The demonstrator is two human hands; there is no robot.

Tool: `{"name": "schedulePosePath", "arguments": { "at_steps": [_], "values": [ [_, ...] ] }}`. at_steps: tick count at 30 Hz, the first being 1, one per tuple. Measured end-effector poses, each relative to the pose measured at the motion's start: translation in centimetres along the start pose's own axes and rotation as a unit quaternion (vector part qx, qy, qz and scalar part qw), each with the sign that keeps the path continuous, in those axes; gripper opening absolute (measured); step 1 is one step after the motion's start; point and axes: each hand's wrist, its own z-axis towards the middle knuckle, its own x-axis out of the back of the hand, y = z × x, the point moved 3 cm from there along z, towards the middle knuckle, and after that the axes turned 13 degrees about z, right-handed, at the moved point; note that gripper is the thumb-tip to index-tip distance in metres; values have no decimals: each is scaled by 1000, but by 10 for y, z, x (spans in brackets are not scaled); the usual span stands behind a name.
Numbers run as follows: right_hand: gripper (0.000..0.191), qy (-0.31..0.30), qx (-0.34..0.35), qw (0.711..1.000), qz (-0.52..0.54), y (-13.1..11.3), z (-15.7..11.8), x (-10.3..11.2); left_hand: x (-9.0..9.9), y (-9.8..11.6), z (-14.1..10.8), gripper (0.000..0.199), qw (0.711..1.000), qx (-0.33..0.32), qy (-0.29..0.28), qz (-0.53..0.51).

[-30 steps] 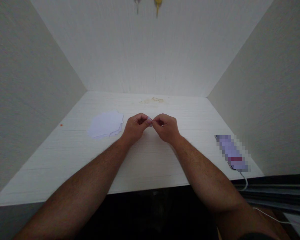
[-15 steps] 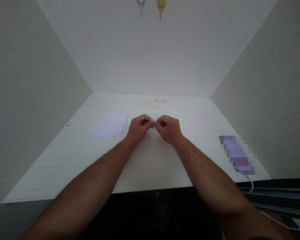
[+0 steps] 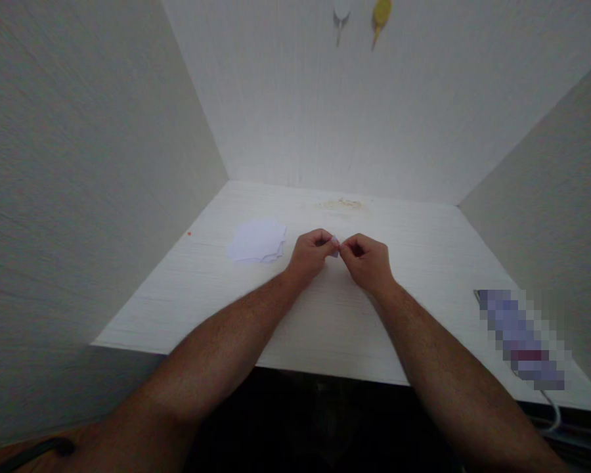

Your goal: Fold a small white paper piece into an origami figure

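Above the middle of the white table, my left hand (image 3: 311, 255) pinches a small folded-looking piece of white paper (image 3: 335, 247) between thumb and forefinger. My right hand (image 3: 368, 261) meets it from the other side, its fingertips pressed together at the paper's right edge. Most of the piece is hidden by the fingers, so its full shape cannot be made out. To the left of my left hand lies a loose stack of white paper sheets (image 3: 256, 240), edges uneven, touched by neither hand.
A pixelated flat device (image 3: 517, 335) with a white cable (image 3: 555, 410) lies near the right wall. Brownish stains (image 3: 345, 203) mark the table's back, and an orange speck (image 3: 189, 233) its left edge. A white hook (image 3: 341, 14) and a yellow hook (image 3: 381, 13) hang on the back wall.
The view has turned and tilted, so everything sits further right in the picture. Both hands keep the same pinch at the small paper, with little visible movement over the table.
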Motion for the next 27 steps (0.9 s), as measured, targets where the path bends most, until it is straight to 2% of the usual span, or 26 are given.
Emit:
{"name": "schedulePosePath", "arguments": {
  "at_steps": [4,11,16,21,27],
  "values": [
    [20,-33,-25,999,16,4,-2,-4,-1,0,0,17,1000,5,10,-9],
    [22,-34,-29,999,26,10,0,-6,-3,-8,2,21,998,23,-29,-51],
    [21,-35,-12,999,18,9,1,-5,-3,-9,3,23,997,25,-36,-62],
    [23,-43,1,999,18,5,0,-6,-4,-7,2,19,997,20,-9,-70],
    [24,-26,-6,999,44,7,1,-12,-10,-7,0,14,993,52,38,-95]
  ]
}}
